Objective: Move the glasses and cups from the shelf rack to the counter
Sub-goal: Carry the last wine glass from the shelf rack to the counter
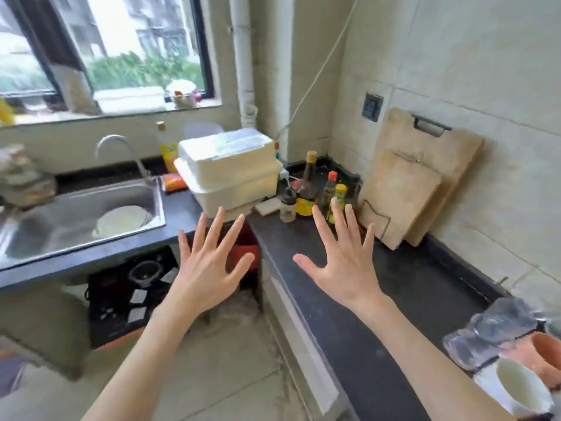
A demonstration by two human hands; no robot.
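Observation:
Both of my hands are held out in front of me, palms down with fingers spread and nothing in them. My left hand [209, 262] hovers over the gap at the counter's inner corner. My right hand [343, 256] hovers above the dark counter [403, 287]. At the bottom right edge sit two clear glasses [485, 335] lying tilted, an orange cup [546, 354] and a white cup [516, 387]. What they rest on is cut off by the frame edge.
Sauce bottles [306, 189] cluster in the counter's far corner, beside two wooden cutting boards [406, 189] leaning on the tiled wall. A white lidded container [230, 168] stands left of the bottles. The steel sink [76, 220] holds a plate.

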